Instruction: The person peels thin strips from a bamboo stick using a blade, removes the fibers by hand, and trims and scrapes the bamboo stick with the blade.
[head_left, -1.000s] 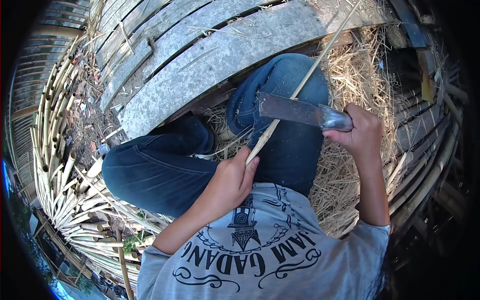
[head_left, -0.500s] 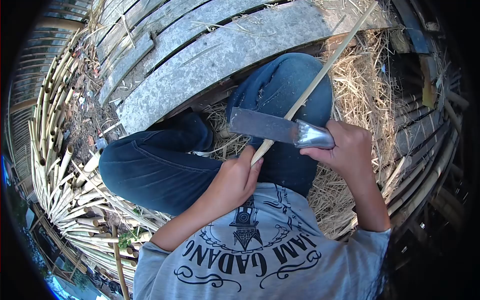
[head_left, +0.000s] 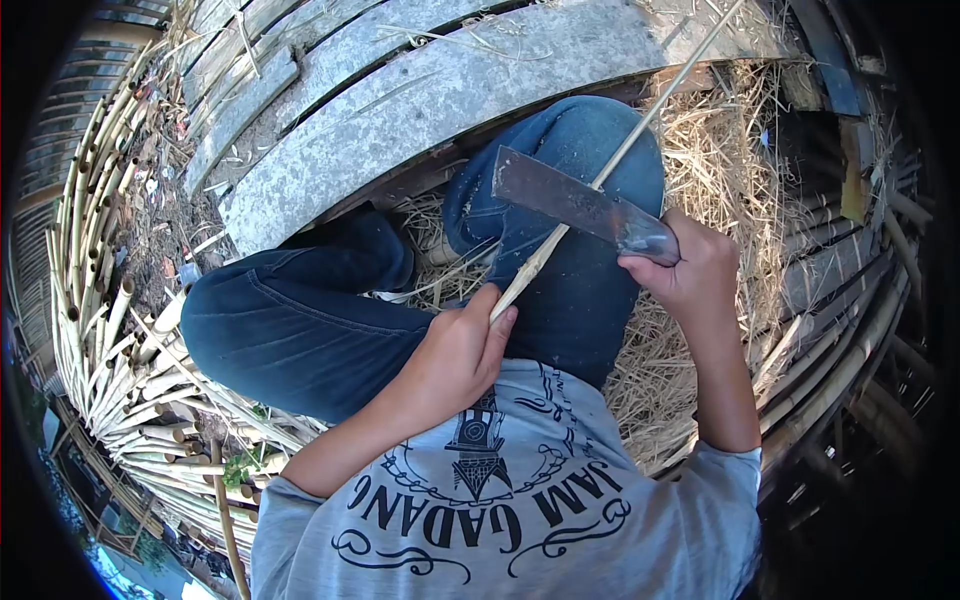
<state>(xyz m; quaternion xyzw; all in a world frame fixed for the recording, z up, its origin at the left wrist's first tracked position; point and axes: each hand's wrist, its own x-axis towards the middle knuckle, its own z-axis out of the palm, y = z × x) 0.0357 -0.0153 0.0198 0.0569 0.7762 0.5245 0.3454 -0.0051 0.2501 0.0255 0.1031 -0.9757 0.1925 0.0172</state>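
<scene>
My left hand point(head_left: 462, 342) is closed around the near end of a long, thin bamboo strip point(head_left: 627, 148). From there the strip slants up and right across my bent knee to the wooden planks. In my right hand point(head_left: 692, 262) is a wide-bladed knife point(head_left: 565, 196), its metal-wrapped handle hidden in part by my fingers. The blade lies across the strip, over my thigh, with its square tip pointing up and left. A knobbly node shows on the strip between the blade and my left hand.
Weathered planks point(head_left: 400, 110) form a low platform in front of my legs. Pale shavings point(head_left: 725, 160) are heaped to the right. Many cut bamboo poles point(head_left: 150, 400) lie stacked at the left, and more poles point(head_left: 840, 340) line the right side.
The knife has moved up and slightly right along the strip, its blade now tilted more. The strip has turned a little, showing a narrower side. My left hand keeps its hold.
</scene>
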